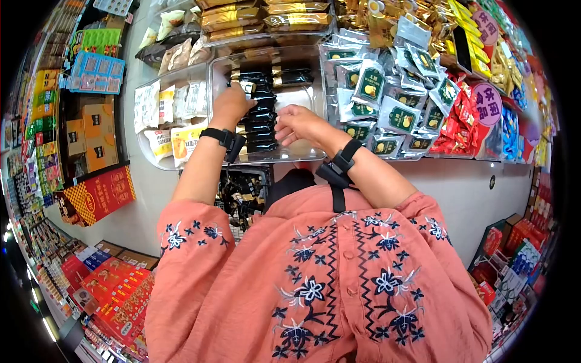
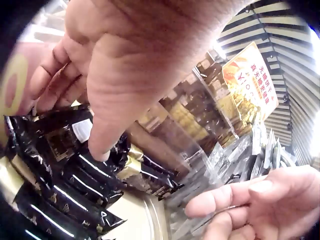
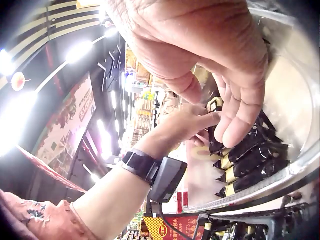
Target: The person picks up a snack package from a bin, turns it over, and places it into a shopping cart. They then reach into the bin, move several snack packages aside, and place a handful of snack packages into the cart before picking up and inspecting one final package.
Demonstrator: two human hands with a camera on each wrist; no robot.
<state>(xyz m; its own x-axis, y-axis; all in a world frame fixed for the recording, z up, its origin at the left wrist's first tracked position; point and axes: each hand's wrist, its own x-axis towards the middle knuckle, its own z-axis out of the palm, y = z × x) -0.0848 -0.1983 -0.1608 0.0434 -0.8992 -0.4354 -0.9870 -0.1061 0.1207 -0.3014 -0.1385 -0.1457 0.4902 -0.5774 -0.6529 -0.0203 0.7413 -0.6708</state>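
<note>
Black-wrapped packets [image 1: 260,115] lie in a row in a clear plastic bin [image 1: 308,154]. The left hand [image 1: 233,106] is over the row's left side, its thumb and fingers round a black packet [image 2: 65,137] in the left wrist view. To the right of the row the right hand [image 1: 301,126] hovers with fingers loosely bent and nothing in them. In the right wrist view its fingers [image 3: 240,112] hang near the packets [image 3: 250,160], and the left hand [image 3: 185,125] shows behind them.
White and yellow packets [image 1: 181,103] fill the bin at left; silver-green packets [image 1: 399,115] are heaped at right. Brown-gold packs [image 1: 296,19] stand beyond. Below the bin's front edge is a dark basket [image 1: 242,187] holding more black packets. A dark phone-like object [image 1: 462,48] stands at upper right.
</note>
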